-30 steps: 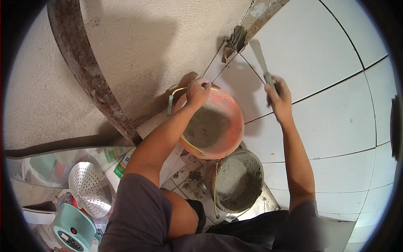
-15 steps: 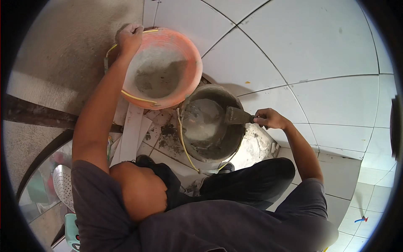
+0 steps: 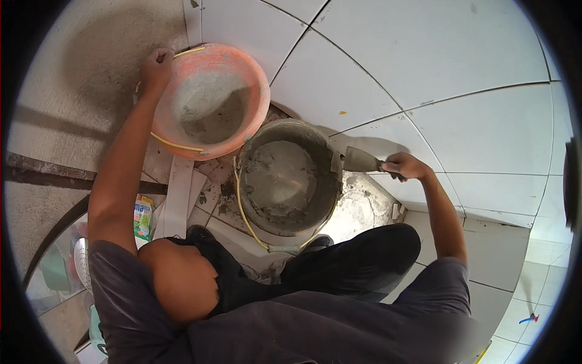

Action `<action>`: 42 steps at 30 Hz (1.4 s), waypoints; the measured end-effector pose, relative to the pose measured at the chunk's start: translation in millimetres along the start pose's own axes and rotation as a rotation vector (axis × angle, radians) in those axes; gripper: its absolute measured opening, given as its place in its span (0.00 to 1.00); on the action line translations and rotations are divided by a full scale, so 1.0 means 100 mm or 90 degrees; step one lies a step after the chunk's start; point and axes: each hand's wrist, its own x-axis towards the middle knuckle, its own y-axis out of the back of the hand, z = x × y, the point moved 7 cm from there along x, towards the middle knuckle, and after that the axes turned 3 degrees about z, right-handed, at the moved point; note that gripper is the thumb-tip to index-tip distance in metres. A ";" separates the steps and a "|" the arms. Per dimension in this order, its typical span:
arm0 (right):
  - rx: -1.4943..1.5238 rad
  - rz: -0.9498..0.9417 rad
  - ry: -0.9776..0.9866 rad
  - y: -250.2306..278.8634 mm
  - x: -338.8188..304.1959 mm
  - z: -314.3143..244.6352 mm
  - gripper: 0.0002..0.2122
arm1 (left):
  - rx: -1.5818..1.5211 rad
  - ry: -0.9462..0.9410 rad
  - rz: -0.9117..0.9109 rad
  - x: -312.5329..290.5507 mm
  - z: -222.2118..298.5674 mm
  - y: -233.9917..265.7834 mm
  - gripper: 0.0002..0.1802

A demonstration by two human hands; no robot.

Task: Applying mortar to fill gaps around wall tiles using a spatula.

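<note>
White tiled floor (image 3: 473,133) all around, grout lines curving off. Left hand (image 3: 156,65) is clamped on the rim of the orange bucket (image 3: 209,100), tipped toward us, mortar inside. Right hand (image 3: 405,165) fist-tight on a trowel (image 3: 362,161), blade at the edge of the grey bucket (image 3: 288,176), just beside the orange one.

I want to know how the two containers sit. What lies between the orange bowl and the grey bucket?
In the head view, almost nothing: the orange bowl nearly meets the grey bucket rim, with only a sliver of mortar-smeared floor showing below the gap.
</note>
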 end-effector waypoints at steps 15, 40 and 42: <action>-0.325 0.497 0.479 -0.57 0.19 -0.06 0.12 | -0.025 0.044 0.031 -0.26 0.36 0.13 0.08; -0.399 0.468 0.445 -0.70 0.74 -3.59 0.13 | -0.397 -0.057 0.179 0.22 1.55 0.84 0.10; -0.500 0.445 0.418 -0.85 1.24 -3.77 0.13 | -0.413 -0.074 0.200 0.22 1.58 0.83 0.09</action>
